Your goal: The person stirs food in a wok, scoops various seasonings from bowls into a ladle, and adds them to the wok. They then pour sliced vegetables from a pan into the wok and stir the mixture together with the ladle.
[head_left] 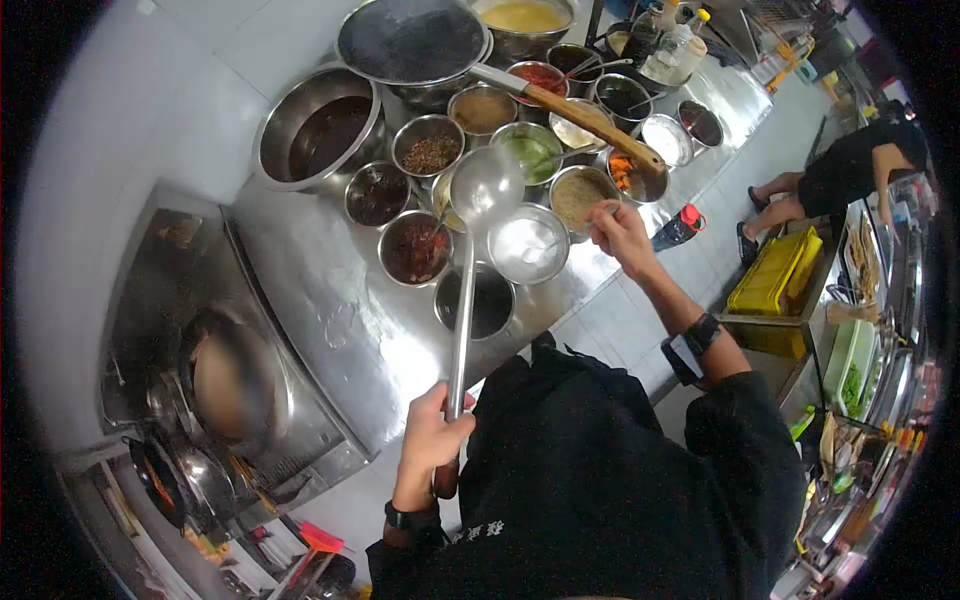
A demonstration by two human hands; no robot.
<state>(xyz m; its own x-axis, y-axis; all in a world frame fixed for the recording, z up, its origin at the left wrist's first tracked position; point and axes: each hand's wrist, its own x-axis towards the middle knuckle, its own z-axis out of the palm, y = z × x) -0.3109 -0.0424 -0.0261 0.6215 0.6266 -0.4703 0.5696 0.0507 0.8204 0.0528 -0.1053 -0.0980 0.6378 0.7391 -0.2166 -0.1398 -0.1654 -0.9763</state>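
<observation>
My left hand [432,440] is wrapped round the handle of a long metal ladle [461,330]. The ladle's round bowl is over the seasoning bowls, near the bowl of green paste [527,153]. At the right, my right hand [617,235] has its fingers pinched together at the edge of a bowl of tan granules [580,197]; what they hold is too small to name. Between the hands are a bowl of white powder [527,245], a bowl of red sauce [414,247] and a bowl of dark liquid [476,303].
A strainer with a wooden handle [590,118] lies across the bowls. A large pot of dark liquid [320,140] is at the back left, a wok [232,380] at the lower left. A red-capped bottle [677,229] stands right; another person [860,165] is beyond.
</observation>
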